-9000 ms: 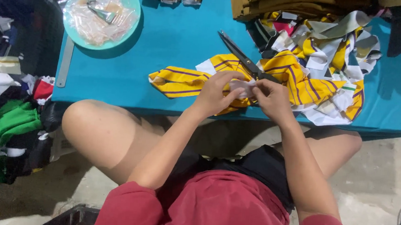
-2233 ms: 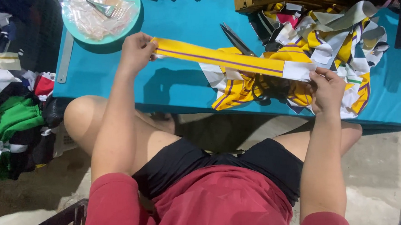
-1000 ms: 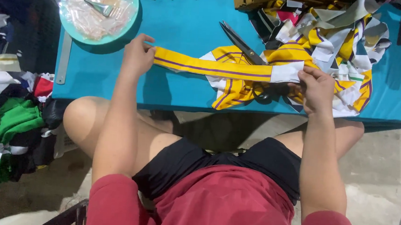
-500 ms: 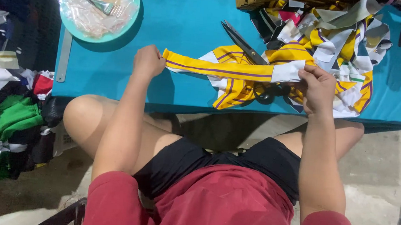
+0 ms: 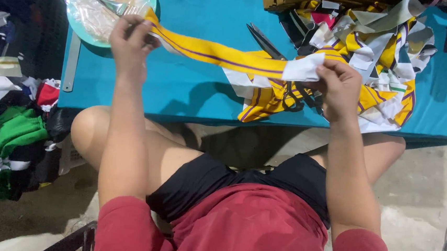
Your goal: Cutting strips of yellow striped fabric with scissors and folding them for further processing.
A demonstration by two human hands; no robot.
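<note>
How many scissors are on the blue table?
1. The scissors lie on the teal table, blades pointing up-left, behind the yellow striped band stretched between the left hand and right hand. The fabric pile could hide more.

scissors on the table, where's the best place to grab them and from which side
Probably by the black handle loops, coming down from above near the right hand. The scissors lie flat on the teal table, blades pointing away, and the yellow strip crosses over their middle.

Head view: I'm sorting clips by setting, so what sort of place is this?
Probably a small garment or sewing workshop: a heap of striped fabric strips, scissors on the teal table, and clothing piles on the floor.
</note>
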